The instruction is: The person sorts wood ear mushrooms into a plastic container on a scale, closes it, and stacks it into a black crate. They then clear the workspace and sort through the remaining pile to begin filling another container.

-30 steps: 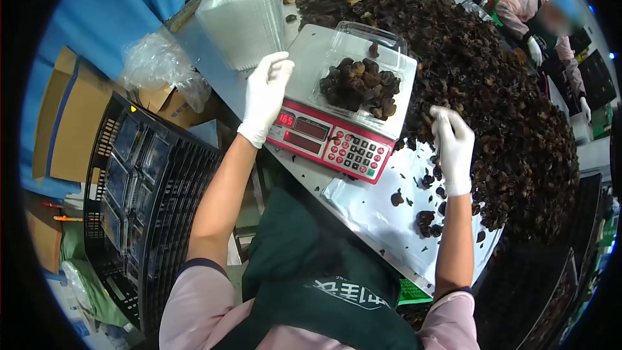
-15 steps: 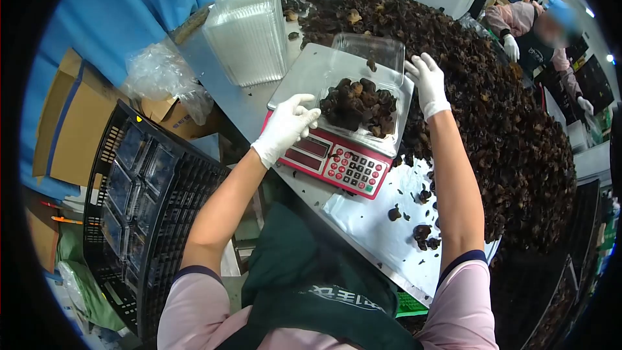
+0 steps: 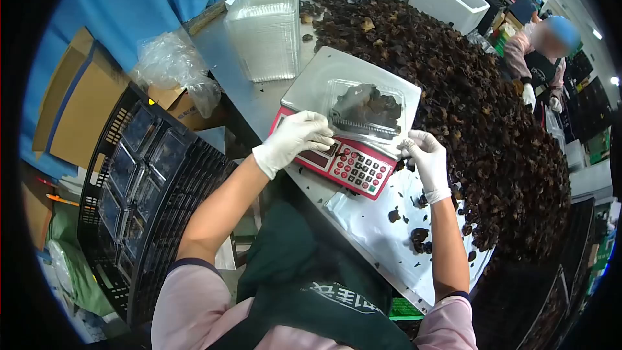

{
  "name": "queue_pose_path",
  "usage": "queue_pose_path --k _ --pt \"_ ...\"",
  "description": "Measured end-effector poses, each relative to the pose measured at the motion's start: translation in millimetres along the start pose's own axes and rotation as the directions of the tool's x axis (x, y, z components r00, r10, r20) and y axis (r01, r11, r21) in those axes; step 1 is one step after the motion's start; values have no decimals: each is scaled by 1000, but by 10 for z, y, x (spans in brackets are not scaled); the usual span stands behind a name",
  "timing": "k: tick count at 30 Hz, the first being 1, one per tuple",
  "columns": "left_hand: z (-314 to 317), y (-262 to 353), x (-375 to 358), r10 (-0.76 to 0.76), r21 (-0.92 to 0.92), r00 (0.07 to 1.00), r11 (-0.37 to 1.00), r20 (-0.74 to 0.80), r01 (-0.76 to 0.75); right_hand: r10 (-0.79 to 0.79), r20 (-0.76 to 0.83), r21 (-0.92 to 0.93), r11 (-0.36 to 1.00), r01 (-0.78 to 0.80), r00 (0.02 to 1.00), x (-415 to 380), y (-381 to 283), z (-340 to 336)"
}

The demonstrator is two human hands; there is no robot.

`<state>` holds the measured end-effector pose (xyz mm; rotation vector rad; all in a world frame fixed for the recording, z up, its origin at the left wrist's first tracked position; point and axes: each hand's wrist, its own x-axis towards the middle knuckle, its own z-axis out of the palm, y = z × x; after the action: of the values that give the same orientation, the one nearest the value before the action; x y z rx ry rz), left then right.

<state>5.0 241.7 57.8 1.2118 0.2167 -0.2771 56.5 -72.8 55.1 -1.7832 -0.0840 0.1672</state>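
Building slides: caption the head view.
Gloved left hand and right hand at a clamshell of wood-ear fungus on a digital scale.

The metal table (image 3: 261, 98) carries a scale (image 3: 314, 84) near the middle. From this scale, stacked tubs (image 3: 264, 39) stand at about eleven o'clock, a dark heap (image 3: 473, 97) spreads from twelve to four, and a white sheet (image 3: 389, 236) lies at five.
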Motion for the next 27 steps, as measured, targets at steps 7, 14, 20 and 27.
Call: queue_pose_path --k 7,14,20,27 --pt "144 -154 -111 60 147 993 988 -101 -45 205 168 338 907 -251 964 -77 -12 55" --pt "177 -213 -740 384 266 918 899 -100 -347 -41 66 307 951 19 997 -540 179 316" --pt "-35 -135 -1321 423 -68 880 893 -215 -445 -118 303 263 964 36 946 -1093 6 609" --pt "-782 536 -2446 479 99 749 865 -457 -492 -118 373 55 993 105 920 -1232 384 830"
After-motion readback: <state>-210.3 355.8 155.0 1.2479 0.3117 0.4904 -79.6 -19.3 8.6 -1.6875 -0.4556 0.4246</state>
